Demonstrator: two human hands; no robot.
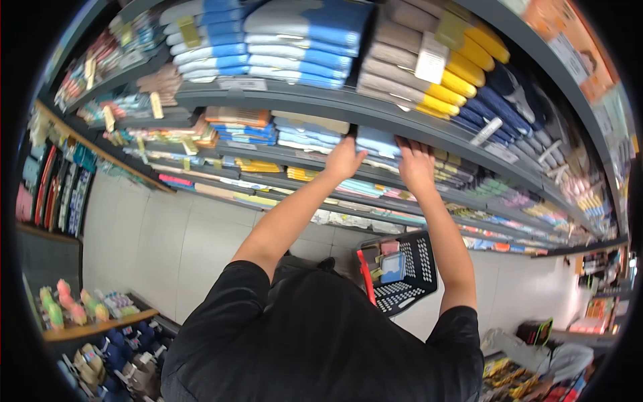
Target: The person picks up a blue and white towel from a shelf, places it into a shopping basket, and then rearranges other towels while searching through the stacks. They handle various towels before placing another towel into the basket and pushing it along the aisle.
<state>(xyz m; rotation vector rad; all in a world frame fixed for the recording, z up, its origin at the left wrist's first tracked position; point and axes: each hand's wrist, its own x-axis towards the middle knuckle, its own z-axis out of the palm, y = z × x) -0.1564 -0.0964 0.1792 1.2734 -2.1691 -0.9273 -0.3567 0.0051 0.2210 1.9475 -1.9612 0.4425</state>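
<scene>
Both arms reach up to a pile of folded pale-blue cloths (377,142), which lies on a grey shelf board (295,159) in a tall run of store shelving. The left hand (345,159) is at the pile's left end with its thumb raised. Its fingers go in beside the cloth and their tips are hidden, so I cannot tell whether they grip it. The right hand (415,164) lies on the pile's right end, fingers stretched out and resting flat, not clenched.

Handling this pile well, in my judgement, calls for even pressure from both sides, with the palms kept low so the bottom layer moves with the rest. It should stay level, because folded cloth sags and fans out if one end leads. The board above the pile leaves little headroom, so the knuckles need care.

Directly above the pile sit stacks of grey-and-blue towels (301,33), and up to its right are grey-and-yellow towels (429,74) with a paper tag (431,59). Right of the pile are dark navy folded goods (509,100). Well below it, on the pale tiled floor (167,234), stands a black shopping basket (418,268) with a red handle, holding a few packets. Far down to the pile's left, a low wooden shelf (100,327) carries pastel soft goods.
</scene>
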